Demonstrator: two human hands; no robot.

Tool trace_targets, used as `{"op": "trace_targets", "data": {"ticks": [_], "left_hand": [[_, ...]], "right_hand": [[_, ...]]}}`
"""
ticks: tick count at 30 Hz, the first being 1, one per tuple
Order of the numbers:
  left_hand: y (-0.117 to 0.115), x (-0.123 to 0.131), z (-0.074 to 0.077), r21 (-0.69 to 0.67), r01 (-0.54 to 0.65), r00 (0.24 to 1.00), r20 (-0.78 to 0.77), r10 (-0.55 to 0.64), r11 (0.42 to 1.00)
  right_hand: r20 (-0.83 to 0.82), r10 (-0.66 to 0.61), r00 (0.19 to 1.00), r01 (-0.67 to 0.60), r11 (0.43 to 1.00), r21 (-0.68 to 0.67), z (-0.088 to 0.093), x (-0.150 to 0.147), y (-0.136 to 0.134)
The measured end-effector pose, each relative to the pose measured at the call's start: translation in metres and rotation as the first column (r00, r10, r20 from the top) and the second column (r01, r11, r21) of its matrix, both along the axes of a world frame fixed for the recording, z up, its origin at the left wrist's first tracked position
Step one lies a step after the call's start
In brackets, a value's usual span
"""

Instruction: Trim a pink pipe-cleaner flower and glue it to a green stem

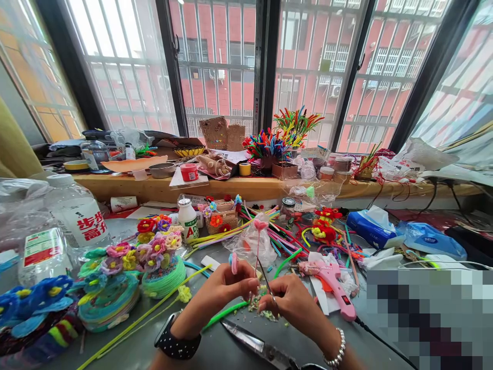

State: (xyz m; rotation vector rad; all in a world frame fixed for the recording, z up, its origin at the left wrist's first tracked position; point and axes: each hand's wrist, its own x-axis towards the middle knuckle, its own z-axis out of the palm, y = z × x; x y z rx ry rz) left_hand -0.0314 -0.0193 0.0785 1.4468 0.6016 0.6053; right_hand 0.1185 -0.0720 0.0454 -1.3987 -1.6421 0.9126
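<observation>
My left hand (239, 282), with a dark dotted watch band at the wrist, pinches a thin stem topped by a pink heart-shaped piece (260, 225). A pink and blue fuzzy piece (233, 262) sticks up by its fingers. Close beside it, my right hand (283, 295), wearing a beaded bracelet, is closed on a slim dark metal tool (265, 276) whose tip rises near the stem. Below both hands lie large scissors (250, 339) and a green fuzzy stem (227, 313). Small yellowish scraps (269, 312) are scattered between the hands.
A pink glue gun (339, 298) with a black cord lies at the right. Fuzzy flower baskets (164, 275) stand at the left near plastic bottles (79, 216). Behind are a white bottle (187, 221), a blue tissue box (373, 231) and a crowded wooden sill (231, 190).
</observation>
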Motion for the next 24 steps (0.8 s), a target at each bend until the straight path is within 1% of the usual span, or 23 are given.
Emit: {"op": "trace_targets", "data": {"ticks": [4, 5, 7, 10, 12, 14, 17, 19, 24], "left_hand": [[-0.0015, 0.0035, 0.0011, 0.008, -0.081, 0.996, 0.042, 0.081, 0.997], [-0.0017, 0.004, 0.0017, 0.018, -0.102, 0.994, 0.04, 0.101, 0.995], [-0.0018, 0.0044, 0.0028, 0.036, -0.122, 0.992, 0.023, 0.121, 0.992], [-0.0017, 0.0039, 0.0029, 0.043, -0.112, 0.994, 0.002, 0.112, 0.993], [-0.0015, 0.0035, 0.0019, 0.045, -0.092, 0.996, -0.008, 0.093, 0.995], [-0.0014, 0.0032, 0.0008, 0.044, -0.073, 0.997, -0.009, 0.073, 0.996], [-0.0013, 0.0029, 0.0003, 0.035, -0.058, 0.998, 0.006, 0.058, 0.998], [-0.0013, 0.0026, 0.0007, 0.026, -0.066, 0.998, 0.013, 0.066, 0.997], [-0.0017, 0.0017, 0.0013, 0.018, -0.065, 0.997, -0.031, 0.065, 0.998]], "right_hand": [[0.116, -0.088, 0.989, 0.079, 0.994, 0.078, -0.0024, -0.0009, 0.0007], [0.118, -0.085, 0.989, 0.076, 0.994, 0.08, -0.0031, -0.0008, 0.0004], [0.092, -0.03, 0.995, 0.025, 0.998, 0.059, -0.004, -0.0001, -0.0009], [0.038, 0.083, 0.996, -0.084, 0.996, 0.03, -0.0024, 0.0016, -0.0035], [0.013, 0.115, 0.993, -0.115, 0.993, 0.026, 0.0001, 0.0026, -0.0047], [0.003, 0.105, 0.994, -0.105, 0.994, 0.011, 0.0026, 0.0029, -0.0048], [0.012, 0.037, 0.999, -0.037, 0.999, -0.018, 0.0039, 0.0025, -0.0038], [0.018, 0.014, 1.0, -0.013, 1.0, -0.024, 0.003, 0.0026, -0.0031], [0.026, 0.114, 0.993, -0.115, 0.993, 0.027, 0.0032, 0.0065, -0.0035]]}}
